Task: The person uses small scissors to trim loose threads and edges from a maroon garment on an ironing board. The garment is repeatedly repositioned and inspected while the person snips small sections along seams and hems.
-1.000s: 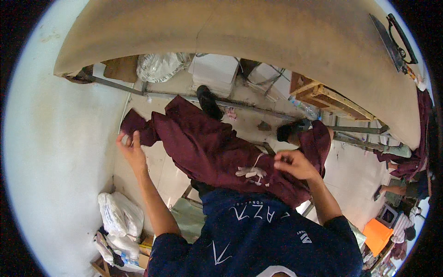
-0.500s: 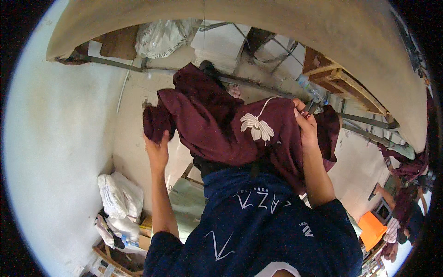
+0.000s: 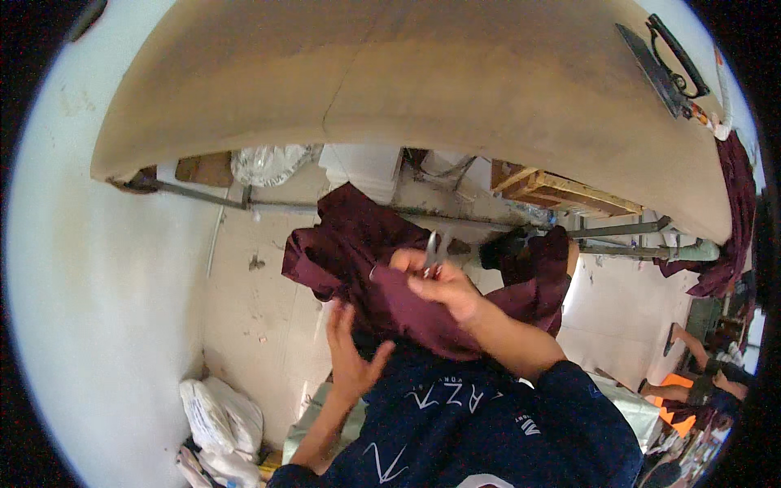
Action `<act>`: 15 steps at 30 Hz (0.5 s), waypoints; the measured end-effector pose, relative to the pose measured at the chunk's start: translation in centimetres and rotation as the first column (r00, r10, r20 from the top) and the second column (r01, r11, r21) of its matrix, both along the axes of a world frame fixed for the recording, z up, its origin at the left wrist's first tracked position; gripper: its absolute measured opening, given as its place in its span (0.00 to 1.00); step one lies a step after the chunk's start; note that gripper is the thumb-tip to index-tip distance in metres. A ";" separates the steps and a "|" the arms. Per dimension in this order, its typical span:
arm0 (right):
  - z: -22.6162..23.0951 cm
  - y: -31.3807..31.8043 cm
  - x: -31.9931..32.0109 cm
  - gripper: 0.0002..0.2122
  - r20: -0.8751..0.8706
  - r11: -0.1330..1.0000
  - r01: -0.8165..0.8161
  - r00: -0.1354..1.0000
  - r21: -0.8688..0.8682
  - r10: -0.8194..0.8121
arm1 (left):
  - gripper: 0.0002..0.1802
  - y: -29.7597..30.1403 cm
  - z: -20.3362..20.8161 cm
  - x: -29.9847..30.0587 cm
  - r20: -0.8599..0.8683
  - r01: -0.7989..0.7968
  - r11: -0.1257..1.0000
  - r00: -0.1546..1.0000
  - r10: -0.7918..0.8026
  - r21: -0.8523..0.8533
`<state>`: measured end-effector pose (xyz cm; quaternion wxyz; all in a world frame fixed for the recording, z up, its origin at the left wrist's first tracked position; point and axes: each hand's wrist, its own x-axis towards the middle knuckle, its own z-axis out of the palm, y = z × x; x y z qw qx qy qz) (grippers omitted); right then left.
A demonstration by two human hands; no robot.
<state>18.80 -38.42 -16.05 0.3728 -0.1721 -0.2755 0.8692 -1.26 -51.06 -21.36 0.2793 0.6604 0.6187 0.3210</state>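
A maroon cloth garment (image 3: pixel 407 313) lies bunched across my lap, with folds reaching forward and to the right. My right hand (image 3: pixel 447 291) is closed, pinching a raised part of the cloth. The same hand holds small silver thread snips (image 3: pixel 432 248), their pointed blades sticking up past the fingers. Close to the cloth's left lower edge, my left hand (image 3: pixel 351 358) has its fingers spread and grips nothing; whether its fingertips touch the fabric I cannot tell. The garment's white embroidered flower is hidden now.
A wide tan padded table (image 3: pixel 407 89) curves across the front, with an iron (image 3: pixel 663 71) at its far right. Below it are metal bars and a wooden crate (image 3: pixel 561 193). White plastic sacks (image 3: pixel 220 419) stand at lower left. Another person (image 3: pixel 704 382) is at the right.
My right hand has moved left with the snips and cloth, turning the flower out of sight. The left hand has let go of the fabric and come nearer my body. More tabletop shows.
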 end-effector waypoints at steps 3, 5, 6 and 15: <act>0.4 -2.1 -2.3 0.13 -0.054 0.945 -0.055 0.998 -0.323 0.040 | 0.49 -2.5 -1.5 1.0 0.119 0.095 0.991 0.989 -0.084 -0.092; -1.6 -2.9 -3.0 0.12 -0.193 0.964 -0.116 0.979 -0.239 0.070 | 0.46 -4.4 -2.5 1.7 0.063 0.056 0.994 0.997 -0.050 -0.096; -1.6 -3.0 -2.8 0.12 -0.253 0.966 -0.124 0.965 -0.227 0.064 | 0.41 -6.7 -3.2 1.3 0.116 0.023 0.981 0.993 0.000 -0.192; -0.5 -2.2 -2.2 0.11 -0.238 0.981 -0.078 0.971 -0.175 0.035 | 0.07 -3.8 -2.0 0.0 0.353 0.665 0.720 0.734 -0.580 -0.200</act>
